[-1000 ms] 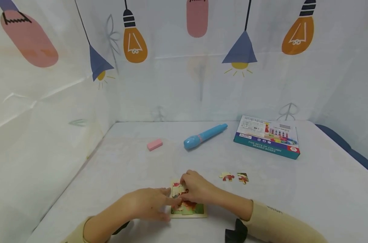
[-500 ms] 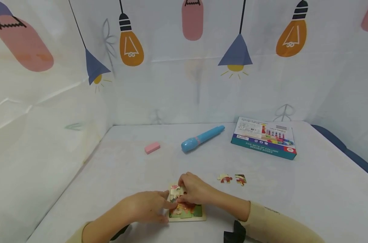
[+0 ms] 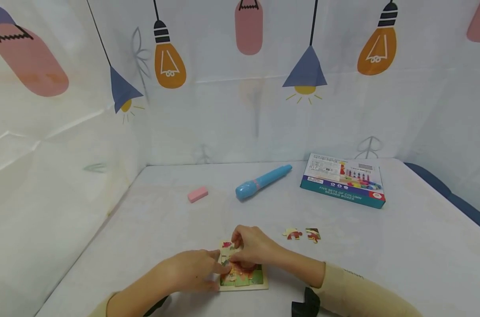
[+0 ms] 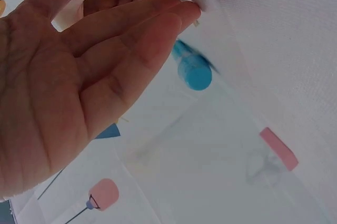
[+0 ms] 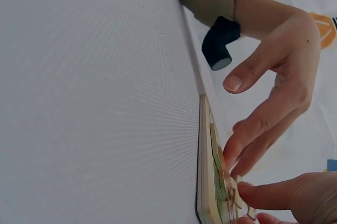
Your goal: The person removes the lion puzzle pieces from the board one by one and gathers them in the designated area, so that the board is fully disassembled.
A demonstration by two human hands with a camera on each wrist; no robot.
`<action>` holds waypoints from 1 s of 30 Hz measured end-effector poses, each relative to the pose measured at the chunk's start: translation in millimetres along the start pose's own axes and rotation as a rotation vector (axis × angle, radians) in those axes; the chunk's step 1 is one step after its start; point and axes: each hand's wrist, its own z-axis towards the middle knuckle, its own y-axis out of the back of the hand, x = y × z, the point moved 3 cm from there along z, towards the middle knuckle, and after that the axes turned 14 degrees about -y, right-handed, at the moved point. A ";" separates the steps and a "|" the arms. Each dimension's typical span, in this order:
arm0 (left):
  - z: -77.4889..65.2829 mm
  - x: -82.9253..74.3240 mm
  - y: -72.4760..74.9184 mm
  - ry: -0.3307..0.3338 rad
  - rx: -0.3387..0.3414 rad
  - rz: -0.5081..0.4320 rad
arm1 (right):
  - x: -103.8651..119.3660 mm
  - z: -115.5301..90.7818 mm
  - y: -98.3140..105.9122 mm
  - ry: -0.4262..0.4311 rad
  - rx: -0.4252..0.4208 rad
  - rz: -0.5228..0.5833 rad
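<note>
We see the right hand point(image 3: 255, 245) in a narrow pinch over the small picture puzzle point(image 3: 245, 289), its thumb and fingers bent in toward one another. In the right wrist view a pale puzzle piece point(image 5: 236, 198) shows at the thumb tip, and we take the thumb and fingers to have it by its edges, at the surface of the puzzle. We cannot tell whether the piece sits level in its place, since the fingers hide much of it.

We find the left hand point(image 3: 192, 269) loose and extended at the left side of the puzzle. Its thumb stands well apart from the other fingers, and a fingertip touches the puzzle's face near the right thumb; we see it grip nothing.

The puzzle lies flat on the white tabletop point(image 3: 164, 220), between the two hands and close to the person. We make out green along its lower part and red and orange above, inside a pale wooden rim.

Beyond the right hand, to its right, we see two loose pieces, a cream-and-red piece point(image 3: 292, 234) and a darker-edged piece point(image 3: 313, 235), just beside each other. Farther back we have a pink block point(image 3: 197, 194), a blue stick with a thicker end point(image 3: 263, 181) and a flat printed box point(image 3: 342, 182)
</note>
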 end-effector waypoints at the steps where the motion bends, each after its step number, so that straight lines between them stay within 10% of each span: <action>1: 0.1 -0.1 -0.1 0.003 0.001 0.003 | -0.8 0.7 -0.2 -0.001 -0.007 0.018; 30: 5.8 -1.2 -3.8 0.032 0.010 0.054 | -2.1 5.0 1.4 0.137 -0.054 0.007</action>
